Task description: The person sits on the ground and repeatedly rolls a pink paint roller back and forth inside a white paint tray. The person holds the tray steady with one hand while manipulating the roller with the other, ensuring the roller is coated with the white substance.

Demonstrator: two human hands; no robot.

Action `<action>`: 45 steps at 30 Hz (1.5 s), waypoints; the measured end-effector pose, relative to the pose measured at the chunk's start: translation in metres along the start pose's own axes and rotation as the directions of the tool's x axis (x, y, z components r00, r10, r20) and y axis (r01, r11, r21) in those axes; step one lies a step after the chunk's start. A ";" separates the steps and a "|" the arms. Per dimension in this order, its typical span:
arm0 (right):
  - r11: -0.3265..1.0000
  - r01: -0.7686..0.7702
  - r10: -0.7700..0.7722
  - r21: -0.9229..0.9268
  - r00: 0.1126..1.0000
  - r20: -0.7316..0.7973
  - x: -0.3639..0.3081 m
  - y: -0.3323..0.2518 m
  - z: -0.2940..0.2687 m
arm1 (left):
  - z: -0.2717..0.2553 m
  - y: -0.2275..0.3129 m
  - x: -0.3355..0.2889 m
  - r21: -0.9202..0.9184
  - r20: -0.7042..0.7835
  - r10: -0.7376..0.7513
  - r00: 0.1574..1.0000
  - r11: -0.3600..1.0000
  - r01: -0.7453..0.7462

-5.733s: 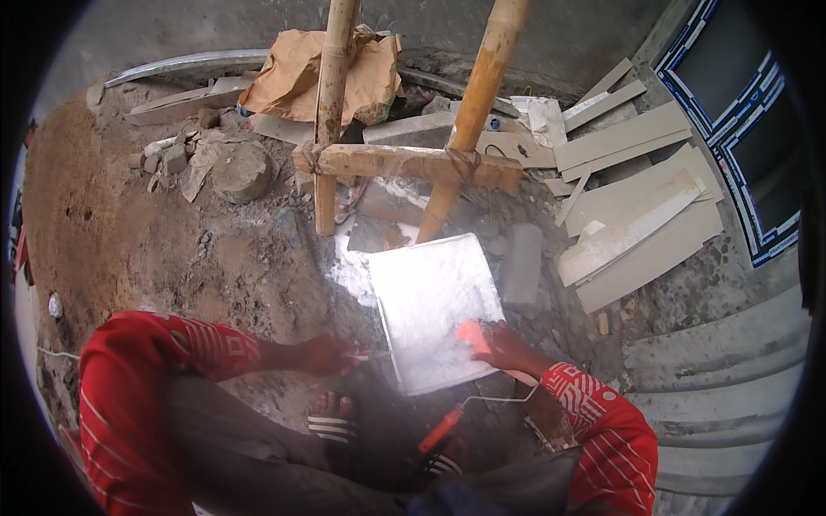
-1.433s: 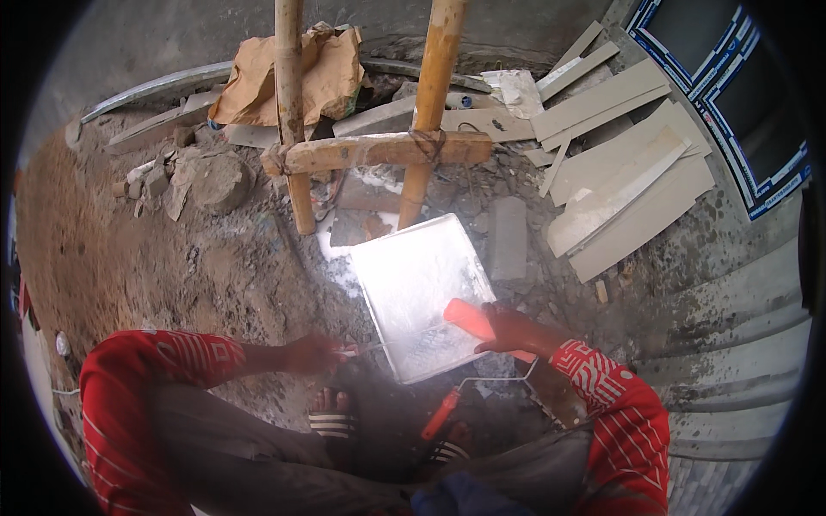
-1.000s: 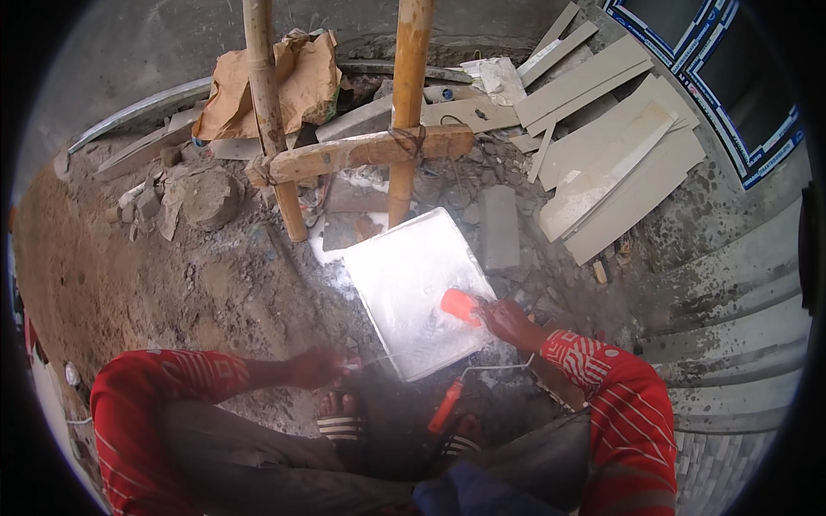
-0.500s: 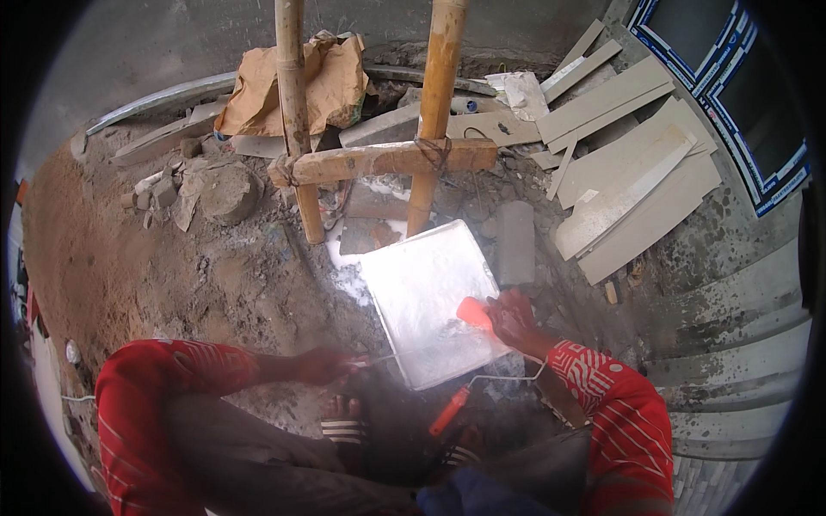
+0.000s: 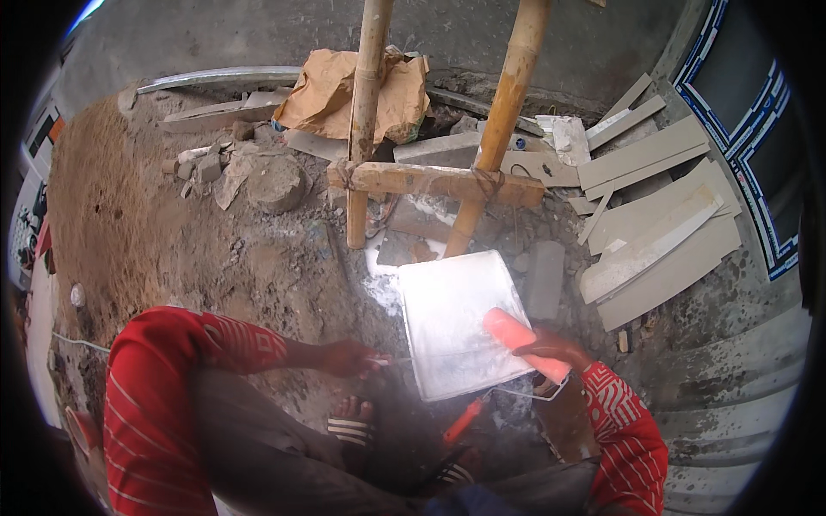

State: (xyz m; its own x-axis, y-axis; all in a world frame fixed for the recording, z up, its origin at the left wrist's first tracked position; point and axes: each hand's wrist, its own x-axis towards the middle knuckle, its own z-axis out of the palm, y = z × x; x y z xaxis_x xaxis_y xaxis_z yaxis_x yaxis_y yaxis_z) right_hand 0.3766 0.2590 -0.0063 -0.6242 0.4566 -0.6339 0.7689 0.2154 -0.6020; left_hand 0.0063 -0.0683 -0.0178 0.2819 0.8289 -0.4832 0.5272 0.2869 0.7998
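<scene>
A square tray (image 5: 460, 292) coated in white lies on the dirt before me. My right hand (image 5: 555, 346) is closed around the pink-orange sleeve of a paint roller (image 5: 508, 329), over the tray's right edge. The roller's bent wire frame (image 5: 529, 396) leads down to an orange handle (image 5: 465, 421) near my feet. Left of the tray, my left hand (image 5: 347, 358) is closed on a thin pale rod-like thing (image 5: 385, 359). Its far end reaches over the tray and is hard to make out. White liquid (image 5: 379, 271) is spilled beside the tray's upper left corner.
Two bamboo poles (image 5: 366, 103) joined by a wooden crosspiece (image 5: 430, 181) stand beyond the tray. Crumpled brown paper (image 5: 323, 96) and stone chunks (image 5: 275, 182) lie behind. Cut tile pieces (image 5: 658, 249) are stacked at right, near corrugated sheets (image 5: 731, 370). My sandalled foot (image 5: 351, 421) is close below.
The view has shifted, so the scene sits further right and lower. The roller sleeve has turned, showing more of its length under my right hand. My left hand keeps its hold.
</scene>
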 end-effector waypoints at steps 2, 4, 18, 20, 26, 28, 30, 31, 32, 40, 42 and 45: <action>0.997 0.033 -0.032 0.073 0.999 -0.013 -0.022 -0.038 -0.008 | -0.002 0.004 -0.006 0.030 -0.004 0.009 1.000 0.999 -0.009; 0.980 0.046 -0.063 0.194 0.995 0.082 -0.029 -0.053 -0.016 | -0.004 0.006 -0.008 0.060 -0.012 0.007 1.000 0.998 -0.006; 0.869 0.491 -0.491 0.065 0.871 -0.010 -0.091 -0.106 -0.037 | -0.005 0.015 -0.019 -0.041 -0.102 0.033 0.994 0.998 -0.037; 0.893 0.396 -0.400 0.215 0.916 -0.029 -0.093 -0.113 -0.041 | -0.006 0.000 -0.015 -0.028 -0.105 -0.017 0.994 1.000 0.014; 0.643 0.441 -0.405 0.627 0.890 -0.211 -0.067 -0.083 -0.058 | -0.022 -0.012 -0.007 0.100 -0.156 0.104 0.982 0.991 -0.089; 0.793 0.361 -0.326 0.490 0.932 -0.158 -0.072 -0.089 -0.062 | -0.027 -0.006 -0.008 0.036 -0.183 0.078 0.980 0.997 -0.073; 0.886 0.285 -0.257 0.366 0.958 -0.125 -0.072 -0.084 -0.059 | -0.034 0.003 -0.009 0.072 -0.178 0.032 0.983 0.997 -0.019; 0.899 0.280 -0.258 0.337 0.960 -0.109 -0.074 -0.082 -0.056 | -0.038 0.005 -0.009 0.138 -0.164 0.001 0.986 0.990 0.022; 0.866 0.342 -0.322 0.366 0.940 -0.114 -0.091 -0.080 -0.055 | -0.043 0.007 -0.001 0.206 -0.147 -0.005 0.989 0.978 0.036; 0.971 -0.161 0.127 -0.179 0.974 -0.188 -0.062 -0.114 -0.082 | -0.040 -0.017 0.015 0.241 -0.142 -0.053 0.988 0.967 0.086; 0.967 -0.159 0.127 -0.200 0.979 -0.162 -0.082 -0.165 -0.089 | -0.040 -0.021 0.013 0.246 -0.181 -0.048 0.982 0.965 0.092; 0.981 0.069 -0.099 -0.179 0.982 -0.163 -0.098 -0.204 -0.081 | -0.044 -0.017 0.008 0.218 -0.223 -0.067 0.973 0.969 0.117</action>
State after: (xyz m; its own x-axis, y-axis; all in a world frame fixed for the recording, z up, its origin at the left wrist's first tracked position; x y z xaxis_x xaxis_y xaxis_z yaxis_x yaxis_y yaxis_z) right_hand 0.2923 0.2408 0.2178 -0.6661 0.5680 -0.4834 0.7363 0.3973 -0.5477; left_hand -0.0350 -0.0455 -0.0194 0.0601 0.8939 -0.4442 0.7184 0.2702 0.6410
